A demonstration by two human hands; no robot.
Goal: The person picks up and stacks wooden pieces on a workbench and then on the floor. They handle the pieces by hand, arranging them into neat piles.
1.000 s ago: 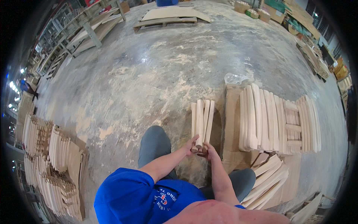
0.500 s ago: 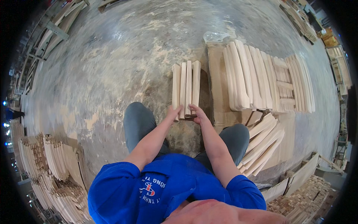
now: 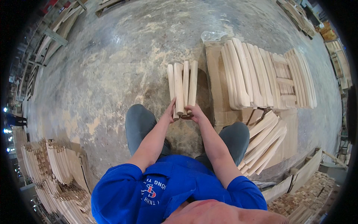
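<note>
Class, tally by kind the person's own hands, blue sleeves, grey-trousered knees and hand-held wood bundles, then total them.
Hands: 2 (left hand, right hand)
Blue sleeves: 2
Grey-trousered knees: 2
Held wood bundle: 1
Total: 7

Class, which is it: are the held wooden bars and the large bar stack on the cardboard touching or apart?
Apart. The head view shows floor and cardboard between held bars and stack.

A loose bundle of at least four pale, bare wooden bars (image 3: pixel 179 87) is held near its closer end between the left hand (image 3: pixel 170 109) and the right hand (image 3: pixel 194 113). The bars point away from the body, far ends slightly fanned, one lying over its neighbours.
</note>
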